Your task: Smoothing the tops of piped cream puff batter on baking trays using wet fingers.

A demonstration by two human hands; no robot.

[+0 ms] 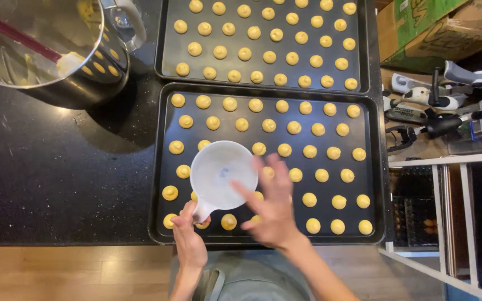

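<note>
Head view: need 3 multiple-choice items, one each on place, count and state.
1. Where is the white cup?
A. above the near tray
B. inside the steel pot
C. on the wooden floor

2. How many dark baking trays hold dough mounds?
A. one
B. two
C. four

3. What is the left hand doing?
A. resting flat on the counter
B. gripping the pot rim
C. holding the cup's handle

Answers:
1 A, the cup sits over the near tray.
2 B, a far tray lies behind the near one.
3 C, its fingers pinch the handle; the right hand hovers open beside the cup.
</note>
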